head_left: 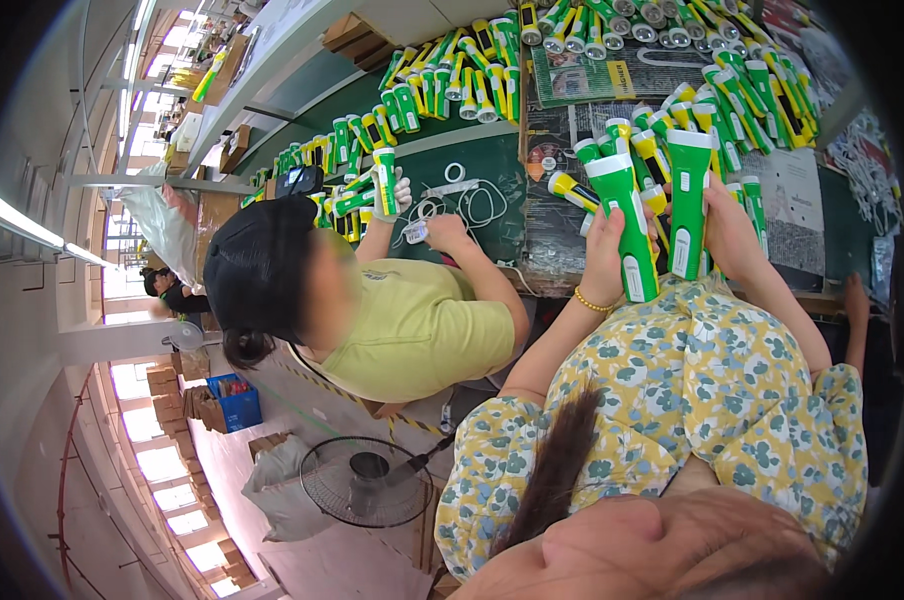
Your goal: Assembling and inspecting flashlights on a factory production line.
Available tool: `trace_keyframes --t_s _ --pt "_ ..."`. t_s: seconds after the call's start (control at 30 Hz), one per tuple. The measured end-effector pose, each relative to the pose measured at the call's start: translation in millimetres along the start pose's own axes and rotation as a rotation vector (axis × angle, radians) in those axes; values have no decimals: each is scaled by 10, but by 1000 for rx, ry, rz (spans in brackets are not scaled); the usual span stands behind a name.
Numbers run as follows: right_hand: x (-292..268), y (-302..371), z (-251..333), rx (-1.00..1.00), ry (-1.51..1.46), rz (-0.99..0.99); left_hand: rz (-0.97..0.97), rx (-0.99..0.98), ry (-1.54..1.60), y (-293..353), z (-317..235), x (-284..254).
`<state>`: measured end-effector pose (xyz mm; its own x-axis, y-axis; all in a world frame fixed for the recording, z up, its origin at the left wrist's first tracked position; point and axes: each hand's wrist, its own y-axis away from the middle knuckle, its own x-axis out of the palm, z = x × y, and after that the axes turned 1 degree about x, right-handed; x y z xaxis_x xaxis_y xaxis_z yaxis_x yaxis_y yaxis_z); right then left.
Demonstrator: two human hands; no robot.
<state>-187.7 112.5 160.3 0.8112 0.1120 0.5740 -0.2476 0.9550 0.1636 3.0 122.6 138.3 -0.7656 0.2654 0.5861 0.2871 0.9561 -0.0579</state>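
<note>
My left hand (603,256) is closed around a green flashlight (635,240) with a white head and a white switch plate. In my right hand (732,232) is a second green flashlight (686,205) of the same kind, its white head pointing up. The two are side by side in front of my chest, tilted slightly apart at the heads. Just beyond them lies a heap of green and yellow flashlights (651,158), partly hidden by what I hold. One yellow flashlight (573,190) with a dark panel lies left of my left hand.
Left of me a co-worker in a light green shirt (422,315) holds a flashlight (385,182) in a gloved hand. White cable (484,205) lies coiled on the green table (502,165). Flashlights (737,100) crowd the table's far side. A fan (369,480) stands behind the co-worker.
</note>
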Motion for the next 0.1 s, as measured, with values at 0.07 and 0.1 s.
trace_keyframes --t_s 0.07,0.1 --pt "49 22 31 18 47 -14 72 -106 249 -1 7 -55" --pt "-8 29 18 39 89 0 113 -183 449 -14 17 -66"
